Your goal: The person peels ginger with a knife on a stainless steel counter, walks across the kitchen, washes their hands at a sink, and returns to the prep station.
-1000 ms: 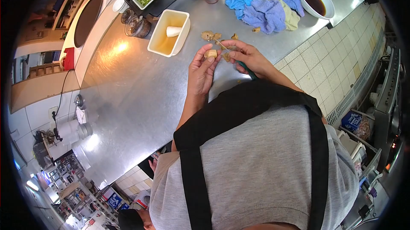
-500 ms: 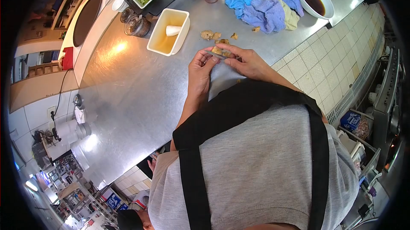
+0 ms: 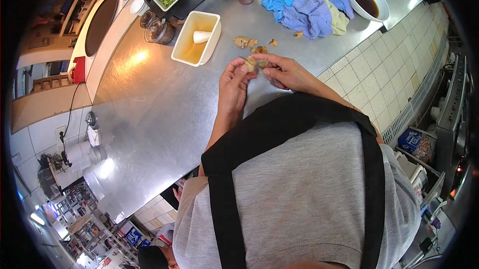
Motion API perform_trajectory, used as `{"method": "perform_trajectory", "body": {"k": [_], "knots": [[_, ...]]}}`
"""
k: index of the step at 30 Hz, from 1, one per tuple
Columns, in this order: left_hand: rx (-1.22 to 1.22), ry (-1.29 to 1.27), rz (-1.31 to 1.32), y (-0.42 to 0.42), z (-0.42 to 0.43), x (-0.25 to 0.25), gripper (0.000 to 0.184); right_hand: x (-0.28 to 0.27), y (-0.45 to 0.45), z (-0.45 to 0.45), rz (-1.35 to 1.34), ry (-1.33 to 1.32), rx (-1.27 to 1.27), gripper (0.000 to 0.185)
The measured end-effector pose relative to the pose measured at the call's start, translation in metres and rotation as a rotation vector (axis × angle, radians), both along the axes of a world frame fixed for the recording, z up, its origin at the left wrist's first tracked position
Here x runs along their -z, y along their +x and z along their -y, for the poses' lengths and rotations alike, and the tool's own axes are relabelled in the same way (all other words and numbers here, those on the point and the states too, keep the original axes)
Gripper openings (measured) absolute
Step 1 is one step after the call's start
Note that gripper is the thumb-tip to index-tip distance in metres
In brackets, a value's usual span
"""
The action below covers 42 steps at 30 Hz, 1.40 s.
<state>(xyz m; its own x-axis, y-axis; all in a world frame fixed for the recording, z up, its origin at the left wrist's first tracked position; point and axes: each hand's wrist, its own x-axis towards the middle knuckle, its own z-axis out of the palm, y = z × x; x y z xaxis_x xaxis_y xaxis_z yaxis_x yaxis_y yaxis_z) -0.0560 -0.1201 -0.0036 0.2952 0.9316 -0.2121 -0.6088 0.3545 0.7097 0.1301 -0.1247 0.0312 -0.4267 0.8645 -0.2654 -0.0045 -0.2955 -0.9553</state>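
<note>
No readable text, brand or number in view; blue rectangular pack with white markings (image 3: 410,139), far right: print too small and blurred to make out; blue-and-white boxy packaging (image 3: 133,234), lower left: same, markings present but illegible.

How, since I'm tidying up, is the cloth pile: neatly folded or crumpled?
Crumpled: the cloth pile shows wrinkles and bunched edges on the counter.
</note>
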Motion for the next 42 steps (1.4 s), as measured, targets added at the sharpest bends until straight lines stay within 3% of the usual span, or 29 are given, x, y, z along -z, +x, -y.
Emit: {"method": "perform_trajectory", "body": {"k": [2, 6, 9, 12, 15, 19, 22, 25, 28, 31, 34, 37, 42], "knots": [[0.028, -0.027, 0.010, 0.000, 0.002, 0.001, 0.020, 0.000, -0.002, 0.000, 0.018, 0.050, -0.030, 0.035], [0.108, -0.058, -0.016, 0.004, 0.006, -0.007, 0.021, 0.020, 0.002, -0.006, -0.024, -0.092, -0.009, 0.044], [0.030, -0.008, -0.175, -0.002, 0.003, -0.004, 0.017, 0.012, 0.002, -0.007, -0.005, -0.179, 0.009, 0.045], [-0.101, 0.265, -1.059, -0.016, -0.005, -0.012, 0.016, 0.009, 0.006, -0.005, 0.044, -0.154, 0.025, 0.043], [-0.165, 0.657, -1.705, -0.028, -0.015, -0.017, 0.019, 0.014, 0.009, -0.012, 0.093, -0.146, 0.045, 0.042], [-0.285, 0.903, -1.799, -0.019, -0.026, -0.026, 0.027, 0.015, 0.010, -0.015, 0.123, -0.081, 0.081, 0.041], [-0.207, 1.004, -1.623, -0.003, -0.041, -0.027, 0.031, 0.002, 0.010, -0.011, 0.119, -0.029, 0.107, 0.039], [-0.069, 1.046, -1.607, 0.008, -0.055, -0.016, 0.034, 0.001, 0.012, -0.009, 0.103, -0.011, 0.149, 0.038], [-0.174, 1.053, -1.639, 0.013, -0.058, -0.017, 0.035, -0.001, 0.017, -0.008, 0.084, 0.010, 0.202, 0.038], [-0.057, 0.509, -1.014, 0.016, -0.040, -0.030, 0.032, -0.005, 0.020, -0.006, 0.038, 0.024, 0.198, 0.040], [0.055, 0.200, -0.412, 0.017, -0.021, -0.029, 0.028, -0.010, 0.012, -0.003, 0.021, 0.061, 0.139, 0.042], [0.025, -0.054, 0.001, 0.015, -0.011, -0.042, 0.032, -0.016, 0.005, 0.000, 0.114, 0.141, 0.102, 0.044], [-0.041, -0.068, -0.028, 0.013, -0.005, -0.034, 0.032, -0.018, 0.002, 0.003, 0.312, 0.330, 0.078, 0.047]]}}
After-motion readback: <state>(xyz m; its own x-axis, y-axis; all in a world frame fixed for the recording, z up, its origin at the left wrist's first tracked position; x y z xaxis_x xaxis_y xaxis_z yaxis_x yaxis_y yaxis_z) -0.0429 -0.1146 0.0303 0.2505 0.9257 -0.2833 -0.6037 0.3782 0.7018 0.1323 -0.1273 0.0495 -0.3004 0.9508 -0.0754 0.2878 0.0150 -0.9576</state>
